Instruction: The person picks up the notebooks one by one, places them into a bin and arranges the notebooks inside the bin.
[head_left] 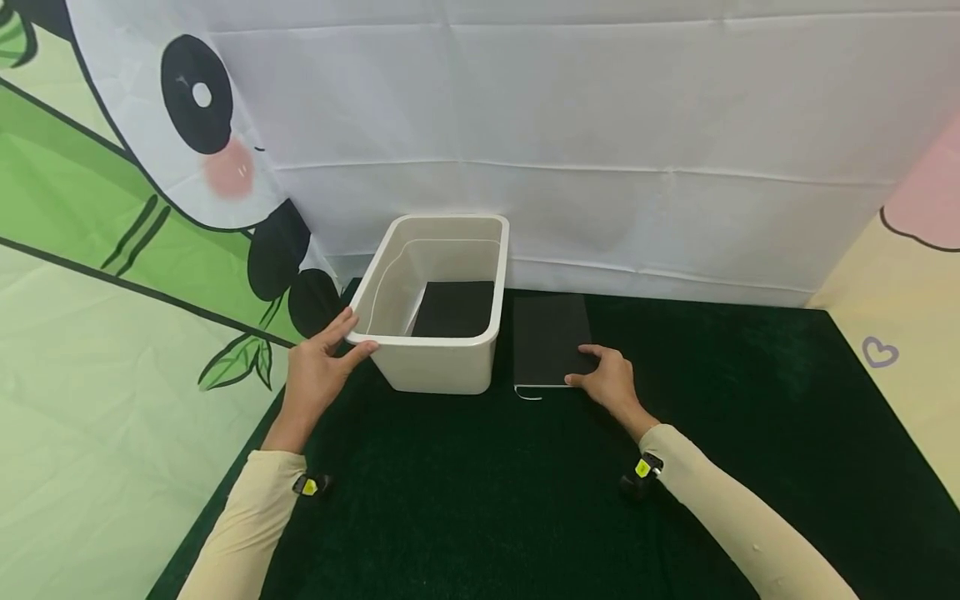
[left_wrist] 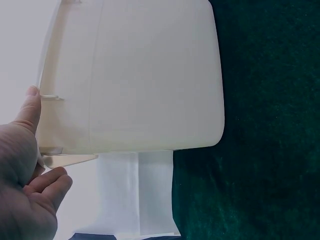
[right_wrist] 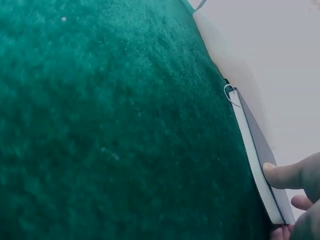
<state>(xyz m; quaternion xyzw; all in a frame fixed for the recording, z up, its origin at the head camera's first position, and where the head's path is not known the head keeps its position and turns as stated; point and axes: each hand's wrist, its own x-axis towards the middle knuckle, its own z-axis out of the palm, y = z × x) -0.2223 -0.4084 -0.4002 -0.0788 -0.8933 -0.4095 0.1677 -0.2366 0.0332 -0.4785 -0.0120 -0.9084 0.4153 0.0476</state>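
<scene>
A white plastic bin [head_left: 431,367] stands on the dark green cloth, its mouth facing up. My left hand [head_left: 318,367] holds its near left corner, the thumb along the front rim and the fingers by the left side. In the left wrist view, the thumb [left_wrist: 31,107] lies against the rim. To the right of the bin lies a black notebook [head_left: 547,342] with a white ribbon. My right hand [head_left: 607,379] grips its near right corner. The right wrist view shows the thumb [right_wrist: 280,176] on the cover and fingertips at its lower edge.
A flat black thing [head_left: 457,308] lies on the bin's floor. White cloth [head_left: 600,125] hangs behind the table. A printed panda sheet [head_left: 150,208] covers the left side, and a cream and pink one [head_left: 907,292] the right. The table is covered in green velvet [head_left: 480,500].
</scene>
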